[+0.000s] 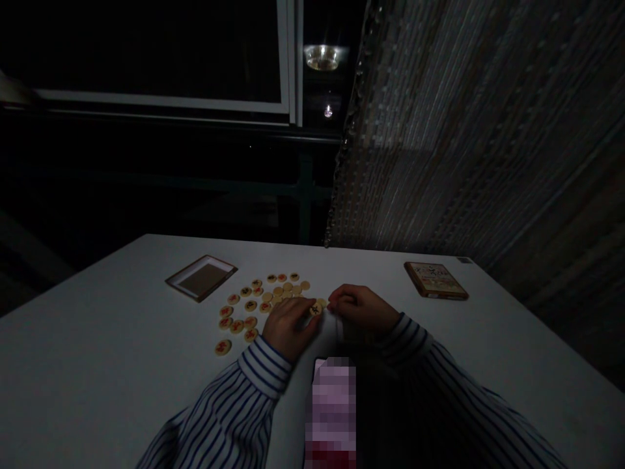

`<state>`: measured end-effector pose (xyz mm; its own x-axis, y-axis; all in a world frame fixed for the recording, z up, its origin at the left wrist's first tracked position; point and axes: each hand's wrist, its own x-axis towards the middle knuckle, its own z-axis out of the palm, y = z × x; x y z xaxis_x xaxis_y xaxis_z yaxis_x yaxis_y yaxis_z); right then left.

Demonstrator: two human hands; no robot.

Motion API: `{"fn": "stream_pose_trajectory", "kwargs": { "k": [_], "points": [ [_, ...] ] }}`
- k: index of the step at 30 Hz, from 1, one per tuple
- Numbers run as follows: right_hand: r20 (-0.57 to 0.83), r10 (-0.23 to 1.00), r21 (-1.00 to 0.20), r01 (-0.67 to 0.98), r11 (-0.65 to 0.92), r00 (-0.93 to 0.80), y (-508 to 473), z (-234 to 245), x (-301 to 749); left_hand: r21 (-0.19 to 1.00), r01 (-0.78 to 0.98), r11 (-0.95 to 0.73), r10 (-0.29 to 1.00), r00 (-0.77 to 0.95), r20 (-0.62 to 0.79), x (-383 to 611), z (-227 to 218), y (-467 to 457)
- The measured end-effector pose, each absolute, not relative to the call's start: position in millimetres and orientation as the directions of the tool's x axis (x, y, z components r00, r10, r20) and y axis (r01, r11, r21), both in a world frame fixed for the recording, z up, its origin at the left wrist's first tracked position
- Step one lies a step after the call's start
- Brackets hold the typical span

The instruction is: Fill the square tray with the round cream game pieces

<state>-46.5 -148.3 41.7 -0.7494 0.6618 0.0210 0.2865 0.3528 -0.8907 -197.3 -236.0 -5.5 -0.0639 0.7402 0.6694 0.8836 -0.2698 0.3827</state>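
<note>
Between the thumb and fingers of my left hand (291, 326) is a xiangqi piece (316, 309), a round wooden disc with a black character facing up. Just to its right, my right hand (362, 309) is closed, its fingers curled; whatever they may hold is hidden. A plain pale disc (322, 302) shows beside the right fingertips, partly covered. Left of and beyond my left hand, several xiangqi pieces (237, 326) lie scattered, some with red or black characters up. Others lie plain side up (288, 286), close together.
An open shallow box (227, 264) rests on the white table (122, 326) at the left. At the right lies a flat box with a printed cover (436, 281). A phone (332, 410) is at the near edge. Behind stand a dark window and a string curtain (415, 130).
</note>
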Motion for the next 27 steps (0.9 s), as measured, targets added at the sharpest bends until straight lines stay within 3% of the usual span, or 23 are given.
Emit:
{"fn": "stream_pose_trajectory", "kwargs": {
  "k": [19,27],
  "points": [
    [0.103,0.732,-0.867,0.299,0.397,-0.674,-158.0,46.9,-5.5,0.304,0.900,-0.313,0.782,0.062,0.620,-172.0,14.4,-236.4],
    [0.071,0.785,-0.901,0.299,0.315,-0.615,-161.7,39.6,6.0,0.295,0.901,-0.319,0.790,0.080,0.608,-164.7,16.6,-228.0]
  ]
}}
